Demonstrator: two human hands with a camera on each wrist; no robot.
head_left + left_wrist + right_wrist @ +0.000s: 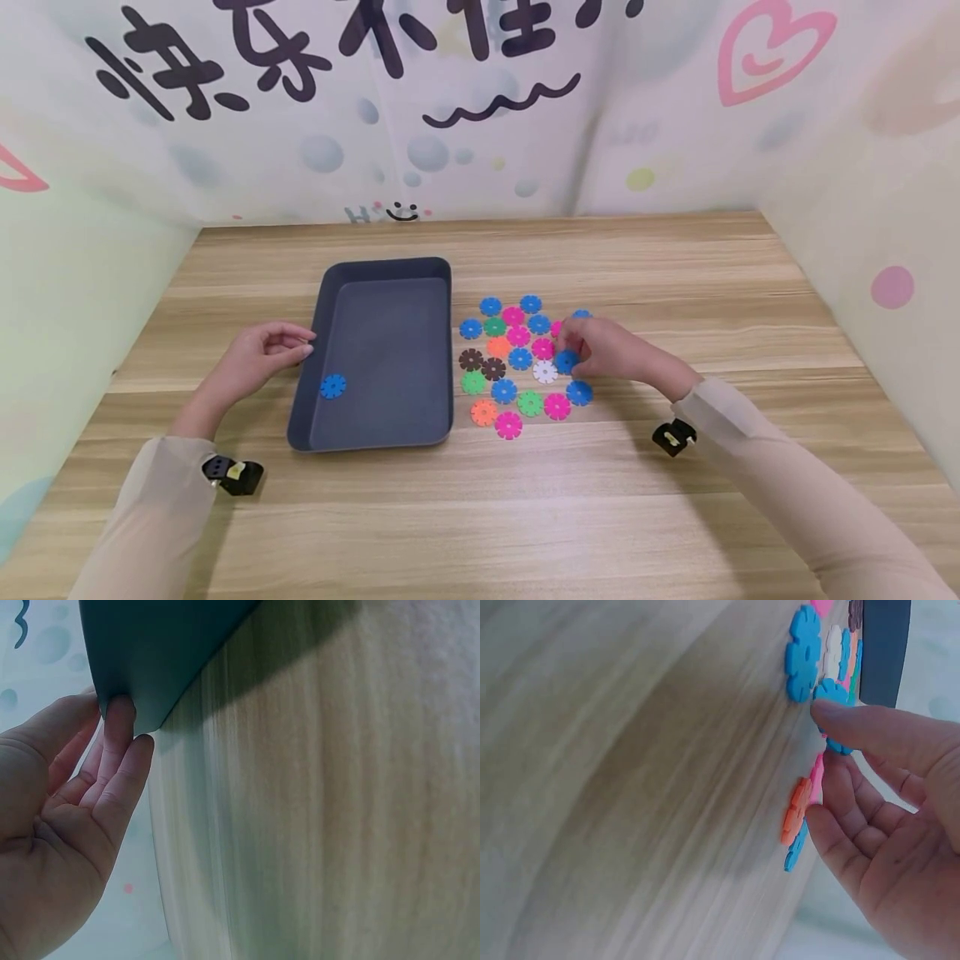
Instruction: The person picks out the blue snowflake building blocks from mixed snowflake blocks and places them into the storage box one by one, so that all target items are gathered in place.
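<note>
My left hand [262,357] pinches the left rim of a dark grey rectangular tray [444,350]. In the left wrist view, fingertips lie on the tray's outer wall [161,652] while the thumb tip goes out of sight behind its edge. A single blue notched disc [333,386] lies inside the tray, toward the lower left. On the right, my right hand [611,348] pinches a blue flower-shaped plastic disc [838,739] between thumb and fingers, at the right side of a spread of similar discs. Part of that disc is covered by the thumb.
Many discs lie flat right of the tray, among them pink [508,425], orange [483,412], green [530,403], brown [471,359] and white ones [545,372]. The wooden table [525,517] meets a printed wall [487,175] at the back, with side walls left and right.
</note>
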